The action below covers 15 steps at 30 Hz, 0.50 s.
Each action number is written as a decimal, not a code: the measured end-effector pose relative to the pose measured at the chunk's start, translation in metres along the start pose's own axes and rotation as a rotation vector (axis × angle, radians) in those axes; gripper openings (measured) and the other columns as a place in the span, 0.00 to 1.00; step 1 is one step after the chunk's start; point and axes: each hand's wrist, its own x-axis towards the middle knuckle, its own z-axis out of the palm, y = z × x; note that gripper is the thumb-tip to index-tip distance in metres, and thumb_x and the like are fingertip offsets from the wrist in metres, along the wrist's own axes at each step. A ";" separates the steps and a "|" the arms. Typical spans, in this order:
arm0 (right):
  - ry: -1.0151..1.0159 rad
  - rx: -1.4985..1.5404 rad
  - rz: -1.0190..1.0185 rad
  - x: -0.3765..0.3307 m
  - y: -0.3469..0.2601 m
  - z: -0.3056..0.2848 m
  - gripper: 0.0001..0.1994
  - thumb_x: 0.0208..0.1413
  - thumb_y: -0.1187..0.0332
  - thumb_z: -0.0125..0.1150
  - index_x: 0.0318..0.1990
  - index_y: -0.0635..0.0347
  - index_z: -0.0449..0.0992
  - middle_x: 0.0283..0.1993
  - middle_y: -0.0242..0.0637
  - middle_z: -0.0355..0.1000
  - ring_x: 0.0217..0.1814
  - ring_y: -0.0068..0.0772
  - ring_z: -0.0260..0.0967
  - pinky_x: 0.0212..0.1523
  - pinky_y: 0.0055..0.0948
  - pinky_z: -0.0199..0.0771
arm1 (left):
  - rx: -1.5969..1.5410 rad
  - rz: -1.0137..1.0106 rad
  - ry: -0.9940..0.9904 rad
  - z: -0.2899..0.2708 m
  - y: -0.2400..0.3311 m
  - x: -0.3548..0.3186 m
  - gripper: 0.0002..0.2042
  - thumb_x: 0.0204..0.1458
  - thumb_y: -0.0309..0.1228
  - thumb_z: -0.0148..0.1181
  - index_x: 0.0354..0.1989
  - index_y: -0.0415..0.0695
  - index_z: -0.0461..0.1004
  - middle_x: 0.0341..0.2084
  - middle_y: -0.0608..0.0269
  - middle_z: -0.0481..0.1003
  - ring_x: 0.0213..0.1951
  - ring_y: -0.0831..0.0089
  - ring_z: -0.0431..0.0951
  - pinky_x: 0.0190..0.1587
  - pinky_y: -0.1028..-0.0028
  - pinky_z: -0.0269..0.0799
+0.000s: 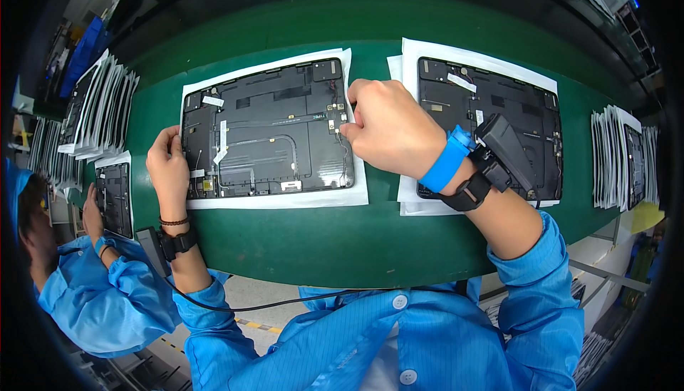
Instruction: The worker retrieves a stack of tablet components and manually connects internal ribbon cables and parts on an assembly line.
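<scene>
A black tablet back shell (263, 127) lies inner side up on white sheets, with flat cables, white tape strips and small metal parts on it. My left hand (169, 163) grips the shell's left edge, thumb and fingers closed together there. Over its right edge, beside a small connector board (336, 119), my right hand (388, 124) is closed in a pinch. Whatever those fingertips hold, if anything, is hidden by the hand. To the right lies a second similar shell (499, 99), also on white sheets and partly covered by my right wrist and forearm.
Green table (306, 238) under everything. Stacks of shells between white sheets stand at the left (107, 109) and right (613, 156). A co-worker in a blue sleeve (117, 298) works at another shell (114, 191) on the left. A black cable (271, 307) hangs from my left wrist device.
</scene>
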 end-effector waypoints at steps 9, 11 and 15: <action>0.042 0.016 -0.032 -0.001 0.005 0.003 0.14 0.52 0.76 0.63 0.42 0.81 0.73 0.26 0.56 0.76 0.32 0.57 0.78 0.36 0.43 0.76 | 0.028 0.010 0.026 0.002 0.000 -0.001 0.08 0.60 0.21 0.53 0.43 0.34 0.79 0.33 0.49 0.82 0.35 0.63 0.82 0.42 0.68 0.74; 0.046 0.016 -0.033 -0.001 0.006 0.004 0.13 0.52 0.77 0.63 0.42 0.80 0.73 0.26 0.56 0.76 0.31 0.56 0.78 0.36 0.43 0.76 | 0.040 0.022 0.032 0.003 -0.001 -0.001 0.08 0.60 0.21 0.53 0.42 0.35 0.79 0.33 0.47 0.81 0.35 0.60 0.82 0.41 0.67 0.74; 0.049 0.013 -0.036 -0.001 0.006 0.004 0.12 0.52 0.77 0.63 0.41 0.79 0.73 0.27 0.56 0.76 0.31 0.55 0.78 0.35 0.42 0.76 | 0.033 0.036 0.034 0.004 0.000 -0.001 0.08 0.60 0.22 0.53 0.42 0.35 0.78 0.33 0.47 0.81 0.35 0.57 0.82 0.41 0.66 0.74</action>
